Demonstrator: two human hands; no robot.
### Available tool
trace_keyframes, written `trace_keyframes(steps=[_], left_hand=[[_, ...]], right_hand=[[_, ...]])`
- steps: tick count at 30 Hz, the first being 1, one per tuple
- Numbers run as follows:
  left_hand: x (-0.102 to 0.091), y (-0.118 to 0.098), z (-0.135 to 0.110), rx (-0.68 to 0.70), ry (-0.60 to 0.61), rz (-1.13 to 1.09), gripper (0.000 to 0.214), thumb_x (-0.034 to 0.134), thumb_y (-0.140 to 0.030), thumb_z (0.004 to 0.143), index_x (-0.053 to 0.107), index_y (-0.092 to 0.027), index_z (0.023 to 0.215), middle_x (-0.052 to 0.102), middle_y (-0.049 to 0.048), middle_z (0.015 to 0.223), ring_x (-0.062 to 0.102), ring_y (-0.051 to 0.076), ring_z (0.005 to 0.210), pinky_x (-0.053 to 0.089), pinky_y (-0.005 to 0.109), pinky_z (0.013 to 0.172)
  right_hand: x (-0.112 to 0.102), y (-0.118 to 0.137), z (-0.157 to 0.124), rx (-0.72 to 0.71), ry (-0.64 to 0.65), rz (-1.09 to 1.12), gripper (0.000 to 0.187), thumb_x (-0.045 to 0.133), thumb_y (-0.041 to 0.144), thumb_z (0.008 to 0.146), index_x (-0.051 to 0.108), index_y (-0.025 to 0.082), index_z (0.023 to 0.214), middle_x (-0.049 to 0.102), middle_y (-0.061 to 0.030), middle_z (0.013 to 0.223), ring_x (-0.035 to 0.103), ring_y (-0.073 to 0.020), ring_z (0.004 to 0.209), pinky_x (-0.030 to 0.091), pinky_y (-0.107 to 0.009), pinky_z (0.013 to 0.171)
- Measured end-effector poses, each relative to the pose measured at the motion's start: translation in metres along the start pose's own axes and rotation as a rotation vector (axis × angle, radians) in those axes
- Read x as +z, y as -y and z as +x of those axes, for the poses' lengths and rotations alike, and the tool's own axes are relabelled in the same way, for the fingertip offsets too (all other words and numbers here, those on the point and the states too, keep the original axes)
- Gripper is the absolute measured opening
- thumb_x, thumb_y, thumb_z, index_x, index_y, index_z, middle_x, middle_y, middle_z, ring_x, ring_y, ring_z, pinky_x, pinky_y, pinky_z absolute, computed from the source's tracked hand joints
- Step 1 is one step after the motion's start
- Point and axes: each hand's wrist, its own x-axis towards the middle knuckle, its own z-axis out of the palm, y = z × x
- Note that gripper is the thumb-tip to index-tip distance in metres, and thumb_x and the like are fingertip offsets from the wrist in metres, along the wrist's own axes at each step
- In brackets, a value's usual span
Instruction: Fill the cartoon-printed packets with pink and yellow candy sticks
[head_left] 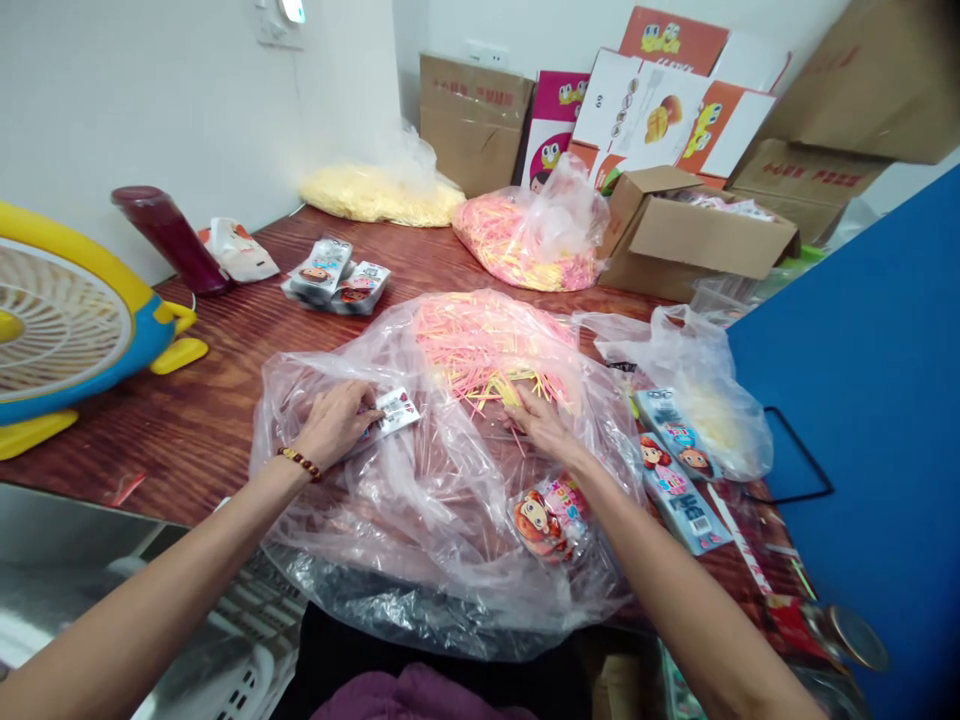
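A large clear plastic bag lies spread in front of me, with a heap of thin pink and yellow sticks at its far end. My left hand grips a small printed packet over the bag's left side; part of the packet is hidden under the fingers. At the near edge of the heap, my right hand has its fingers closed on a few of the sticks. Beneath my right forearm lies another printed packet with a cartoon figure.
Printed packets and a knotted bag lie to the right. Stacked packets, a yellow-filled bag, a pink-filled bag and an open carton stand behind. A fan is left, a blue panel right.
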Motion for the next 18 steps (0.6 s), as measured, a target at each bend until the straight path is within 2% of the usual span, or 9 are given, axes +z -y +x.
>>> trace_keyframes(steps=[2,6,12,16,18], left_hand=[[-0.003,0.0,0.0,0.005,-0.008,-0.011,0.016,0.057,-0.034,0.084,0.061,-0.019,0.082,0.071,0.0098,0.092,0.064,0.029,0.091,0.042,0.036,0.076],[-0.012,0.0,-0.003,0.04,-0.034,-0.104,0.018,0.051,-0.033,0.086,0.064,-0.02,0.085,0.073,0.0085,0.094,0.065,0.026,0.088,0.043,0.033,0.076],[-0.028,-0.003,-0.012,0.031,-0.106,-0.268,0.025,0.051,-0.041,0.085,0.063,-0.02,0.083,0.071,0.0044,0.081,0.063,0.021,0.073,0.043,0.029,0.068],[-0.039,-0.014,-0.019,0.033,-0.12,-0.458,0.03,0.057,-0.047,0.082,0.066,-0.019,0.089,0.074,0.0047,0.086,0.065,0.021,0.076,0.047,0.03,0.07],[-0.046,-0.022,-0.02,0.032,-0.141,-0.538,0.031,0.061,-0.048,0.08,0.067,-0.019,0.089,0.074,0.0052,0.085,0.066,0.022,0.077,0.049,0.031,0.072]], right_hand=[[0.006,-0.001,0.001,-0.08,-0.06,0.11,0.021,0.056,0.041,0.083,0.057,0.025,0.097,0.063,-0.0005,0.081,0.058,-0.0172,0.075,0.048,-0.03,0.073],[0.015,-0.003,0.006,-0.081,-0.108,0.117,0.021,0.06,0.043,0.077,0.057,0.024,0.084,0.064,-0.0009,0.082,0.057,-0.0193,0.079,0.046,-0.032,0.078],[0.018,-0.006,0.006,-0.102,-0.121,0.21,0.021,0.058,0.041,0.08,0.06,0.023,0.09,0.067,-0.0009,0.08,0.059,-0.0198,0.08,0.045,-0.033,0.08],[0.018,-0.005,0.005,-0.097,-0.148,0.155,0.018,0.061,0.04,0.076,0.061,0.021,0.08,0.067,-0.0002,0.081,0.058,-0.0181,0.078,0.044,-0.031,0.079],[0.019,-0.006,0.005,-0.073,-0.152,0.197,0.02,0.061,0.04,0.076,0.061,0.022,0.084,0.066,0.0007,0.077,0.059,-0.0183,0.077,0.044,-0.031,0.078]])
